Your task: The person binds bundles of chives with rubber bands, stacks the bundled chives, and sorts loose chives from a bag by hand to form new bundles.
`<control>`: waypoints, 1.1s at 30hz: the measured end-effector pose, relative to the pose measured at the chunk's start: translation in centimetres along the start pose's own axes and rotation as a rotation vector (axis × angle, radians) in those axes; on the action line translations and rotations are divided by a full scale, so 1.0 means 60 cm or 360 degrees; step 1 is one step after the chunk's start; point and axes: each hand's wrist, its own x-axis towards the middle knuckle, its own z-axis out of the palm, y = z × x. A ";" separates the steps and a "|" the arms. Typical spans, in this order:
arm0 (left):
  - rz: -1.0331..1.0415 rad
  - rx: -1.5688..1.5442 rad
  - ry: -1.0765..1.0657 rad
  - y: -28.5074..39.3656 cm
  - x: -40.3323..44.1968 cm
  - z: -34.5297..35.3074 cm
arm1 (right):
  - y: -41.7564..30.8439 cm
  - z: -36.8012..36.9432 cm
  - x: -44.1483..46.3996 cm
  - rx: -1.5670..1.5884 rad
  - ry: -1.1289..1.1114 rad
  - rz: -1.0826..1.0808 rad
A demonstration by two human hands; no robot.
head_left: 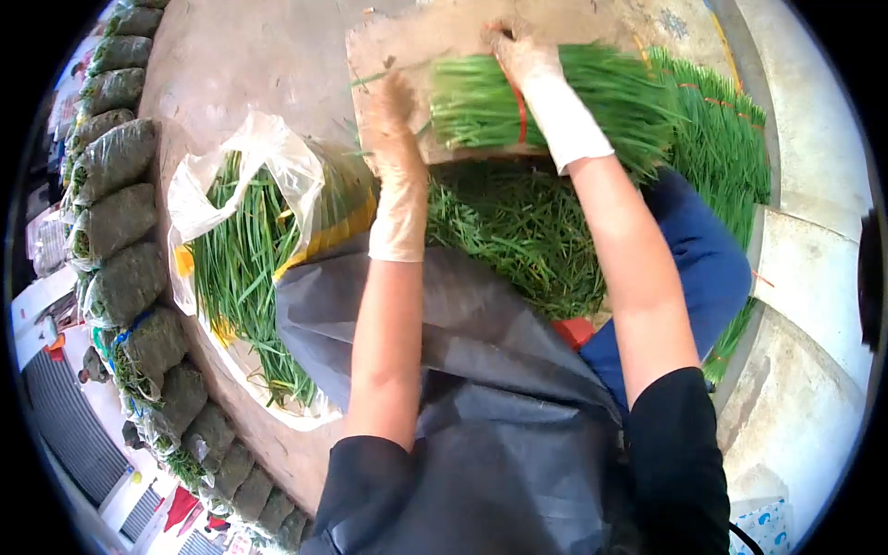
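A bundle of garlic chives [472, 104] lies across a board [398, 37] in front of me, its cut ends to the left. A narrow red band [521, 116] runs around it. My right hand [527, 60], in a pale glove, is at the far edge of the bundle, its curled fingers closed on the band. My left hand [393, 116], also gloved, is raised left of the cut ends, apart from the bundle; motion smears its fingers. Loose green trimmings [509, 222] lie in a heap below the board.
On the left, an open clear plastic bag [190, 199] holds loose chives [245, 231]. Banded chive bundles [731, 139] line the right side. Several packed sacks [120, 162] form a curved row at far left. A dark apron [462, 314] covers my lap.
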 end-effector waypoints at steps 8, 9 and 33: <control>0.0837 0.1750 0.0097 0.037 -0.103 0.051 | 0.026 0.021 0.022 -0.0110 0.0233 -0.0311; 0.0778 0.1805 0.0172 0.031 -0.103 0.058 | 0.032 0.025 0.027 -0.0116 0.0244 -0.0311; 0.0651 0.1803 0.0014 0.047 -0.061 0.054 | 0.031 0.034 0.026 -0.0102 0.0140 -0.0081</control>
